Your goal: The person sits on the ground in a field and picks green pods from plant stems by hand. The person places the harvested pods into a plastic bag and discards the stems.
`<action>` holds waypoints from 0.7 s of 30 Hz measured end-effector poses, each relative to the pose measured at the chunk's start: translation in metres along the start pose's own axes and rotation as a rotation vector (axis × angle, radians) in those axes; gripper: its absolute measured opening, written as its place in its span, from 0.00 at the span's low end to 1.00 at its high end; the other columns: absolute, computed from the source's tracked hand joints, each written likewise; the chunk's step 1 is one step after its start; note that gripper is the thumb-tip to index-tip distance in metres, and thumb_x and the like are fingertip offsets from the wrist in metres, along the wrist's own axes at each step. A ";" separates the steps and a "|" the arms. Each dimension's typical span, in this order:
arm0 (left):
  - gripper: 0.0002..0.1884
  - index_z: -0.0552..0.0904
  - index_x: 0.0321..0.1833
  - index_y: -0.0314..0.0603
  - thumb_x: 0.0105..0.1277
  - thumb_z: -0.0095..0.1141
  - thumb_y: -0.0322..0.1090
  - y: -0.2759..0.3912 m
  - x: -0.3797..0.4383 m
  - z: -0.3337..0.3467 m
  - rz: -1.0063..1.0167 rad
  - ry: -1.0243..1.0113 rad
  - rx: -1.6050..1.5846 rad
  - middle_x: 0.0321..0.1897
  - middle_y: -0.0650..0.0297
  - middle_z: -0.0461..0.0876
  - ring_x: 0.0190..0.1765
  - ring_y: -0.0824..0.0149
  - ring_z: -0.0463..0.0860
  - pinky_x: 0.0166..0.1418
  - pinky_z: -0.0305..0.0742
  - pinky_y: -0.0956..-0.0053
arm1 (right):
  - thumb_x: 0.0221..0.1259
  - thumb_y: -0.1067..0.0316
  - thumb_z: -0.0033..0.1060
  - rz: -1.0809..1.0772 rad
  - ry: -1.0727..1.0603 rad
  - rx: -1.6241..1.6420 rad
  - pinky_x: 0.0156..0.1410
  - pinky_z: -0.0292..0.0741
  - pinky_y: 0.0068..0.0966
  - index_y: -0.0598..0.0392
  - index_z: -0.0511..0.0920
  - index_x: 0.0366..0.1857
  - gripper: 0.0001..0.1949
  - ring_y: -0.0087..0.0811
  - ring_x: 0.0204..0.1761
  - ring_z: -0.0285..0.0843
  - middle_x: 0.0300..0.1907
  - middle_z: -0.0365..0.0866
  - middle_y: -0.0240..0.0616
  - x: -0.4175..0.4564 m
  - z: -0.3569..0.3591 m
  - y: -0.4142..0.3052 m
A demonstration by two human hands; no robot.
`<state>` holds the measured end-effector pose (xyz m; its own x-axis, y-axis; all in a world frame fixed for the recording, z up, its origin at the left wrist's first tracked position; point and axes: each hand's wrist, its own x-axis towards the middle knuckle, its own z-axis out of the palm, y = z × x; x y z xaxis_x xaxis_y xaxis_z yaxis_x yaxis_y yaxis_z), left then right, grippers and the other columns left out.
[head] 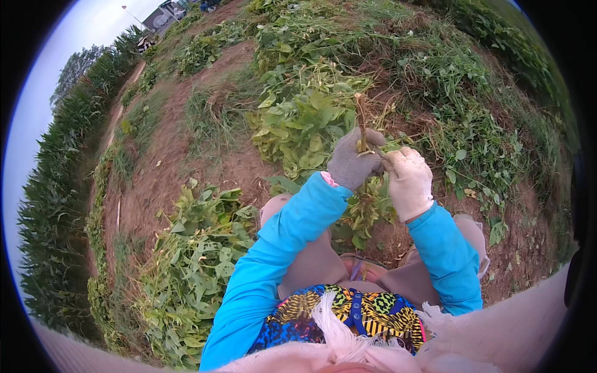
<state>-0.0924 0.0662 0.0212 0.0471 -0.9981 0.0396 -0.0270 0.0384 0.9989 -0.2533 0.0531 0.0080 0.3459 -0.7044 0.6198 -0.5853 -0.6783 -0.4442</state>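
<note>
My left hand [357, 158], in a grey knit glove, grips an uprooted leafy plant, probably a bean plant. Its bare brown stem [361, 112] sticks up above the fist, while its leaves and pods [366, 210] hang down below between my knees. In a dirty off-white glove, my right hand [409, 179] is beside the left one, thumb and fingers pinched together on part of the same plant. What exactly lies between those fingertips is hidden. Just beyond my left hand is a heap of green, yellowing plants [308, 126].
Another heap of pulled plants [196, 270] lies by my left knee. Bare brown soil [158, 177] runs along the left, with tall corn [56, 196] past it. Grass and vines [466, 121] cover the ground to the right. A building [161, 18] stands far off.
</note>
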 end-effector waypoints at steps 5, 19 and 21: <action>0.21 0.79 0.54 0.33 0.54 0.62 0.21 0.017 -0.002 -0.002 0.066 0.028 -0.139 0.36 0.60 0.84 0.31 0.71 0.83 0.34 0.80 0.77 | 0.67 0.71 0.64 0.559 -0.064 0.798 0.42 0.77 0.28 0.62 0.84 0.45 0.07 0.29 0.35 0.81 0.33 0.84 0.34 0.012 -0.005 -0.004; 0.15 0.85 0.51 0.34 0.62 0.62 0.30 0.026 -0.014 -0.005 -0.030 0.010 -0.099 0.33 0.61 0.85 0.32 0.72 0.84 0.33 0.78 0.78 | 0.66 0.66 0.69 0.795 -0.290 1.608 0.42 0.72 0.19 0.60 0.78 0.52 0.15 0.21 0.35 0.74 0.37 0.79 0.31 0.030 -0.033 0.010; 0.16 0.84 0.52 0.34 0.62 0.62 0.30 0.029 -0.016 -0.006 -0.021 0.029 -0.123 0.33 0.60 0.86 0.33 0.71 0.85 0.34 0.79 0.78 | 0.66 0.66 0.69 0.827 -0.342 1.533 0.41 0.73 0.20 0.59 0.79 0.50 0.14 0.21 0.34 0.74 0.36 0.79 0.31 0.028 -0.032 0.009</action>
<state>-0.0878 0.0835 0.0499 0.0755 -0.9970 0.0179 0.0972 0.0252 0.9949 -0.2727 0.0343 0.0420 0.5834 -0.8034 -0.1187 0.4064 0.4154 -0.8138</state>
